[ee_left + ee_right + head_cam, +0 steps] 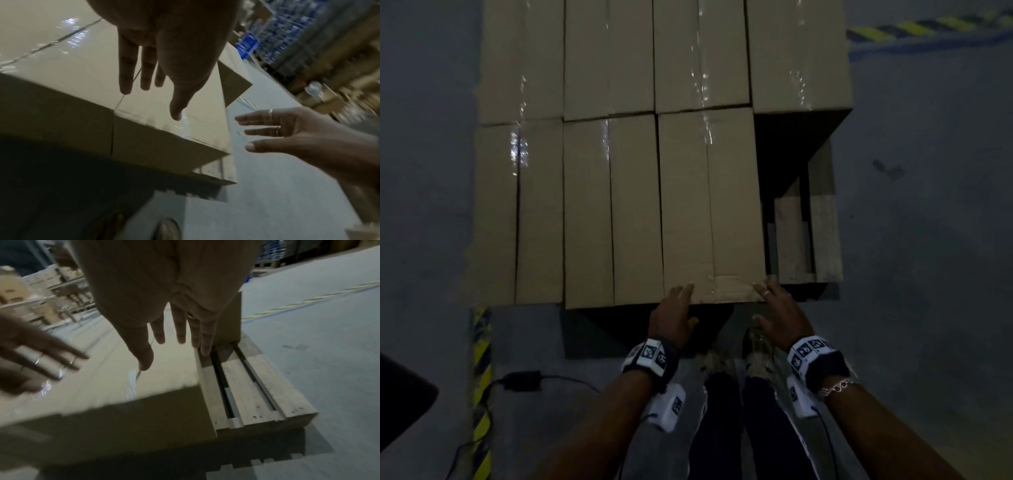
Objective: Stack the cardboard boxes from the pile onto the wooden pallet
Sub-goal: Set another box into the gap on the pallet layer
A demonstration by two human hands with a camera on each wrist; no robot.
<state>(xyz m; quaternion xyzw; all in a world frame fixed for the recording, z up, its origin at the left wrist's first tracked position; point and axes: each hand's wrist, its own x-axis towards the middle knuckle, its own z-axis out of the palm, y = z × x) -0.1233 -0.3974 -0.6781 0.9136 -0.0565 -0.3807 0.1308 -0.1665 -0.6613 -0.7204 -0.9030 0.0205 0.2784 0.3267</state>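
Observation:
Several taped cardboard boxes stand in two rows on the wooden pallet (822,236). The nearest right box (712,205) sits at the pallet's front, with bare slats to its right. My left hand (678,301) and right hand (774,298) are at this box's near end, fingers straight, holding nothing. In the left wrist view the left hand (156,65) hovers over the box top (201,105), and the right hand (277,129) is off its right corner. From the right wrist, the right hand (176,321) is spread above the box (123,386) beside the pallet (257,386). Contact is unclear.
Yellow-black floor tape (481,359) runs down the left, with a black power adapter (522,380) and its cable beside it. More tape (914,27) lies at the far right. My shoes (756,346) are just before the pallet. Warehouse shelving (308,32) stands beyond.

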